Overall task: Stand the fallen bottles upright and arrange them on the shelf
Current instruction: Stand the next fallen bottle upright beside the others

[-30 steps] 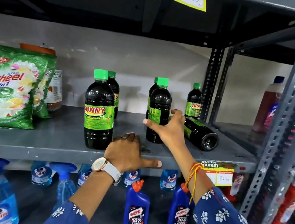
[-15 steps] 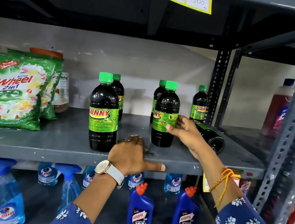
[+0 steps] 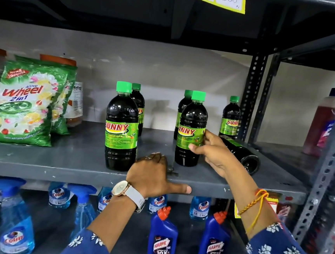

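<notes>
Grey metal shelf (image 3: 57, 170): the left hand (image 3: 152, 174) rests spread on its near edge. The right hand (image 3: 211, 153) grips an upright dark bottle (image 3: 192, 127); one fallen bottle (image 3: 243, 155) lies just right, bare shelf in front

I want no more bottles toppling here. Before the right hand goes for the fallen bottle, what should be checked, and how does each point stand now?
1. Front-right dark green-capped bottle upright on the grey metal shelf: ok.
2. Right hand free: not ok, its fingers rest on that bottle's label.
3. Fallen dark bottle reachable: ok, it lies just behind the right hand, base toward the shelf front.
4. Fallen bottle's cap closed: cannot tell, hidden.
5. Left hand clear of the path: ok, it rests on the shelf edge.
6. Open shelf spot near the back-right upright bottle: cannot tell.
</notes>
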`<state>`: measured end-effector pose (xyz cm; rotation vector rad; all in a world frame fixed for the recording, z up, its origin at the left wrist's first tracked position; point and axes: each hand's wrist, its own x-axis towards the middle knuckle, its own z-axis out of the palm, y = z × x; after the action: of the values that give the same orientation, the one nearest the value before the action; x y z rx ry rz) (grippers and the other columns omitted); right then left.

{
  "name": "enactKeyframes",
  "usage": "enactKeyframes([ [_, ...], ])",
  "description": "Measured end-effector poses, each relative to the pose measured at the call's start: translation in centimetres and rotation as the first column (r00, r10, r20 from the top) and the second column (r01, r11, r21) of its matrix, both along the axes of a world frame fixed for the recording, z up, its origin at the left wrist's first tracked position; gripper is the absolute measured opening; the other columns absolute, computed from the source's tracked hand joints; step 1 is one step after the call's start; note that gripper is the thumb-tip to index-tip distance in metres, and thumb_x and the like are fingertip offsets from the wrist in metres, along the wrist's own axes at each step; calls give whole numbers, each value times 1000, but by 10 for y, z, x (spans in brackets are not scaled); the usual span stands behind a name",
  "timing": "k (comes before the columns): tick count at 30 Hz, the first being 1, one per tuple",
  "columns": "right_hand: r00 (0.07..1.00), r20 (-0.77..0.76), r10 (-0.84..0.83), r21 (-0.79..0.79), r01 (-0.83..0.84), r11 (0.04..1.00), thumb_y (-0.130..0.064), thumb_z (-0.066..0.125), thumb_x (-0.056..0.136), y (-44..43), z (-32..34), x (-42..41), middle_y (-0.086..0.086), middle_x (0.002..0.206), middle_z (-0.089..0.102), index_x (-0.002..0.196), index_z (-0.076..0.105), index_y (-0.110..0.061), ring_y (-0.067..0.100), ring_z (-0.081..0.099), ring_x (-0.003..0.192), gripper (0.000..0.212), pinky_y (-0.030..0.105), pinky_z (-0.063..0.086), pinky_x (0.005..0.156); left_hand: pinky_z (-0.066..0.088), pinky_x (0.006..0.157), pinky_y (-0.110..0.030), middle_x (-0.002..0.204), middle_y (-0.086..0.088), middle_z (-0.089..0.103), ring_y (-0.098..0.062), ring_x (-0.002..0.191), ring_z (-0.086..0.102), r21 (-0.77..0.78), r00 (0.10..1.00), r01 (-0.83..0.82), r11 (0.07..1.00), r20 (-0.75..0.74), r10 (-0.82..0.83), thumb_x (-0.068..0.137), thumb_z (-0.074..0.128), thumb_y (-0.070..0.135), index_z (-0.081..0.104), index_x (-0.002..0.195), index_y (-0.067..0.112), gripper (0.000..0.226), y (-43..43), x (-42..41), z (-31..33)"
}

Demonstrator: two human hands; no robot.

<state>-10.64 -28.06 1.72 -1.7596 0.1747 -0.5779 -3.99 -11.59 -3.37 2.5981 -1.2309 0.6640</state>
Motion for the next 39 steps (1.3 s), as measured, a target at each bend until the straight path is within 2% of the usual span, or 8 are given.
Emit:
enactKeyframes([
  [3, 994, 1, -112, -110, 112, 988, -22, 87, 54, 6, -6, 4, 2, 110, 61, 112, 47, -17, 14, 58, 103, 71, 24, 46, 83, 40, 68, -32, 109, -1, 57, -23, 97, 57, 1, 1000, -3, 1000, -2, 3, 44, 22, 99, 52, 105, 16, 107, -1, 1, 0],
  [6, 953, 65, -294, -251, 301, 920, -35, 90, 40, 13, -19, 13, 12, 113, 59, 113, 47, -7, 25, 57, 106, 90, 39, 48, 90, 42, 72, -33, 112, -1, 56, -22, 100, 57, 11, 1000, -9, 1000, -9, 9, 44, 22, 100, 52, 109, 16, 110, -2, 0, 0],
  [11, 961, 70, -267, -194, 276, 941, -14, 87, 50, 12, -20, 10, -4, 91, 66, 81, 53, -30, 15, 62, 89, 49, 28, 46, 76, 43, 71, -34, 109, -1, 57, -23, 98, 58, -14, 999, -8, 1000, -45, 8, 40, 22, 100, 52, 101, 17, 108, -3, 1, 0],
  [14, 978, 32, -205, -202, 207, 957, -8, 84, 56, 13, -18, 4, -15, 84, 64, 78, 54, -32, 6, 60, 82, 44, 22, 44, 70, 44, 72, -35, 109, -2, 57, -24, 99, 58, -8, 999, -5, 1000, -42, 4, 39, 21, 101, 52, 101, 16, 109, -2, 1, 0],
  [19, 988, 36, -153, -181, 157, 971, -6, 81, 60, 17, -18, -9, -17, 84, 62, 83, 56, -31, 0, 57, 82, 42, 17, 41, 68, 40, 67, -33, 112, -2, 58, -24, 97, 59, 26, 997, -6, 1000, -81, 8, 41, 22, 100, 53, 105, 16, 110, -2, -1, 2],
  [27, 996, -3, -85, -195, 83, 977, -4, 77, 67, 26, -17, -32, -16, 90, 60, 91, 54, -32, 7, 57, 90, 43, 26, 41, 84, 38, 66, -33, 117, -4, 56, -26, 100, 58, 56, 993, -27, 998, -110, 33, 41, 22, 100, 50, 112, 14, 115, -2, -2, 3],
  [32, 995, -48, -88, -224, 75, 972, -5, 73, 72, 29, -17, -37, -2, 113, 59, 119, 50, -18, 13, 52, 105, 54, 30, 38, 92, 37, 67, -34, 118, -4, 55, -26, 102, 57, 60, 993, -35, 998, -114, 42, 40, 21, 101, 50, 114, 14, 117, -1, -2, 3],
  [39, 992, -114, -61, -280, 27, 960, -7, 65, 80, 32, -16, -41, 5, 135, 49, 134, 31, -20, 19, 44, 124, 65, 39, 33, 107, 41, 70, -35, 120, -4, 54, -26, 104, 56, 55, 994, -34, 998, -102, 40, 40, 18, 100, 50, 115, 14, 118, 0, -5, 4],
])
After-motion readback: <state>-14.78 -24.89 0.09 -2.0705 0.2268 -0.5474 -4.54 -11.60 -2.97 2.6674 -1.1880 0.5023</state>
